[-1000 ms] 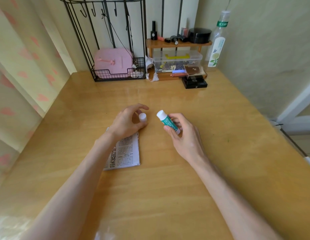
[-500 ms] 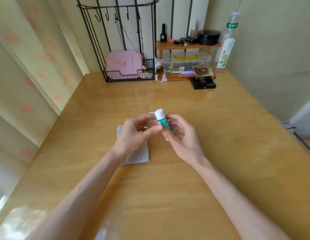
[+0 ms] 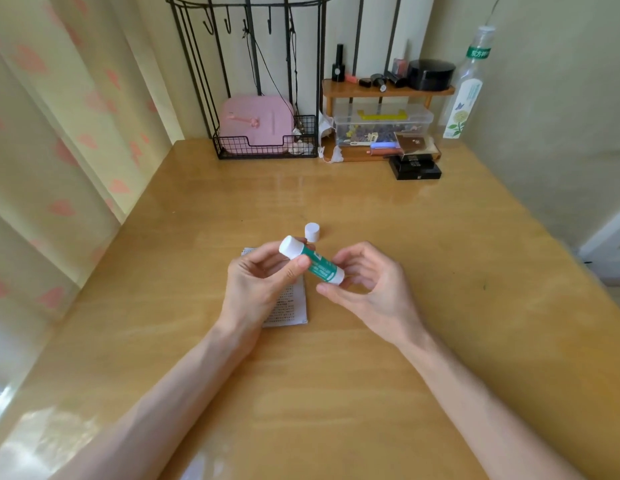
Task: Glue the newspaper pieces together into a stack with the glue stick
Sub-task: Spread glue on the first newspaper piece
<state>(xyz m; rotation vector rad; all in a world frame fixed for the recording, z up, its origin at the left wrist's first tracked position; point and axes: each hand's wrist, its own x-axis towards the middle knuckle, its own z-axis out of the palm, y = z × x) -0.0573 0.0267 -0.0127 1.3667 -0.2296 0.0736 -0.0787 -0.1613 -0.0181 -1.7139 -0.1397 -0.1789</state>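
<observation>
while left hand [image 3: 256,285] grips glue stick [image 3: 319,265], right hand [image 3: 370,292] pinches base; newspaper [image 3: 291,306] half hidden

Wooden table [image 3: 336,393] with newspaper piece [image 3: 291,306], white cap [image 3: 312,232], wire rack [image 3: 267,147]

Both forearms bare, angled inward from lower corners, wrists raised. Left hand [image 3: 263,284] grips glue stick [image 3: 315,263] near upper end, thumb across barrel, fingers curled behind. Right hand [image 3: 369,289]: thumb and curled index finger round lower end, other fingers loosely curled.
</observation>
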